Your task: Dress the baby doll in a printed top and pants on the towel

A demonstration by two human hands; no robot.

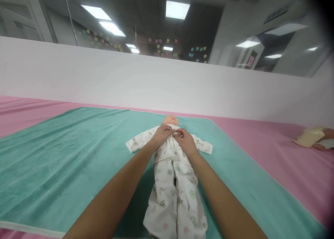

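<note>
A baby doll (171, 120) lies on its back on a teal towel (65, 162), its head pointing away from me. It wears a white printed romper (174, 183) with small animal prints. My left hand (162, 133) and my right hand (184, 140) rest side by side on the doll's chest just below the neck. Both have their fingers curled and pinched on the romper's front fabric near the collar. My forearms reach in from the bottom edge along either side of the doll's legs.
The towel lies on a pink sheet (273, 152) that covers the surface. A white partition wall (156, 82) runs across behind it. At the far right edge another person's hand holds a pale yellow object (310, 136) on the sheet.
</note>
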